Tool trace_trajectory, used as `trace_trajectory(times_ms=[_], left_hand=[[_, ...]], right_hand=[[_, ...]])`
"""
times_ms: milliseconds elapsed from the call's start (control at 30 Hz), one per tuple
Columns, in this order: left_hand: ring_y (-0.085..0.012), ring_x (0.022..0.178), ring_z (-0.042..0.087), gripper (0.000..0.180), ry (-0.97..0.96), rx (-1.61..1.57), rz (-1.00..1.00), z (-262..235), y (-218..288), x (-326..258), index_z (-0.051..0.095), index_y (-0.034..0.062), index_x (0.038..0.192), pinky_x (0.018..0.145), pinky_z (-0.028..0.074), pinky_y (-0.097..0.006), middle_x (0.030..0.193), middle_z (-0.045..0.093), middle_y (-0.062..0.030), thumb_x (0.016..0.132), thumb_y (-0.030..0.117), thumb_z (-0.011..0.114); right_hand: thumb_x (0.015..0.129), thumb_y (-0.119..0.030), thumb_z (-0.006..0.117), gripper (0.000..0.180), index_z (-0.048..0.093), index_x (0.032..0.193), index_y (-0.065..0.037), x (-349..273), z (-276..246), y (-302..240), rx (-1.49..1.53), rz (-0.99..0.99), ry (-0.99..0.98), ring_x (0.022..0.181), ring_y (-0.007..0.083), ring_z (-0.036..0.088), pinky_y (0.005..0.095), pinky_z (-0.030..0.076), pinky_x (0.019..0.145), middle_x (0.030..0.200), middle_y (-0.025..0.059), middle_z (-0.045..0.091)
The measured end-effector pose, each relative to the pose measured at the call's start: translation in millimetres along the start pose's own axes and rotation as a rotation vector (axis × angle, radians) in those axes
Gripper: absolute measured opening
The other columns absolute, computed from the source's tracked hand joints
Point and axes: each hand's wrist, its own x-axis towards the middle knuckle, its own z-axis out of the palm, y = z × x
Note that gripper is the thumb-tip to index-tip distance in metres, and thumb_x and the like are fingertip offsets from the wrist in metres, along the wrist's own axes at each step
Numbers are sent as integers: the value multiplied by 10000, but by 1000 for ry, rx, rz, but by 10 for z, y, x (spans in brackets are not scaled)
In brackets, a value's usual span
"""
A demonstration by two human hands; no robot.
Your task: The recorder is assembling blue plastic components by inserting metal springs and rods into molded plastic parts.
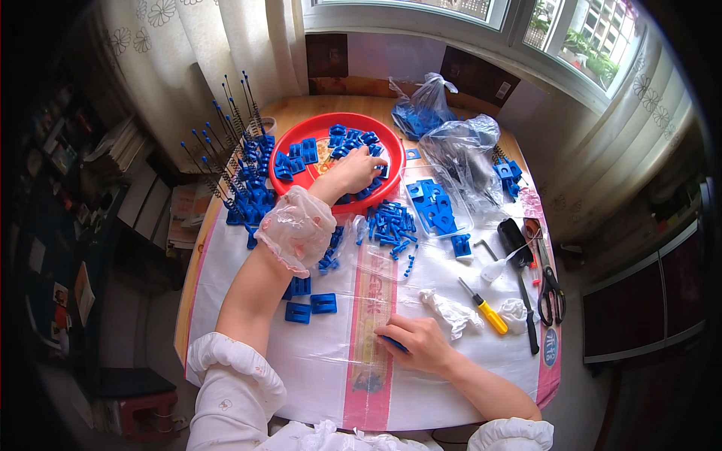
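Note:
My left hand (355,172) reaches over the right side of a round red tray (274,140), fingers bent around a blue plastic block at its inner edge; the fingertips partly hide that block. More blue plastic blocks (309,149) lie in the tray. Low on the table, my right hand (419,343) is closed on a small blue plastic piece (395,343), mostly covered by the fingers. Two blue slotted blocks (323,303) lie left of that hand, with others partly behind my left forearm. A clear plastic cuff covers my left wrist.
Blue bases with upright springs and rods (252,180) crowd the left edge. Small blue pegs (391,225) are heaped near the tray, beside a clear container (466,223) of flat blue parts. Rightward lie a yellow screwdriver (490,314), scissors (553,289), crumpled tissue (453,313) and plastic bags (466,154).

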Motion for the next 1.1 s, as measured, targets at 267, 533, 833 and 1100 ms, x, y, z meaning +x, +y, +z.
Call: trace_trajectory(times_ms=[267,533,833,1100], left_hand=[[-345,1140,552,323,208,-6,-4,-238,-141,-122,661,131,1223,994,445,-421,1130,599,-172,917,114,559],[-333,1172,565,416,22,-112,-48,-88,-508,-238,675,47,1183,1026,434,-386,1236,618,-186,837,-68,475],[-345,1054,612,276,225,-223,25,-604,-144,-568,687,45,1131,928,482,-393,1097,653,-192,889,8,559],[-305,868,653,222,217,-250,225,-836,1289,-2084,692,63,1079,769,525,-376,897,662,-119,871,22,626]], right_hand=[[799,-87,709,177,656,967,-72,-18,2,2,-15,0,-1,644,240,630,338,494,567,822,58,628],[826,-116,688,156,628,963,-70,-13,14,-21,-15,-4,1,665,261,634,361,507,584,835,64,610],[824,-104,690,142,633,949,-68,-33,21,-18,-18,-21,30,667,264,636,364,506,578,841,68,620],[831,-97,707,179,627,988,-61,-36,-13,-72,10,46,94,685,280,646,367,505,580,856,85,640]])
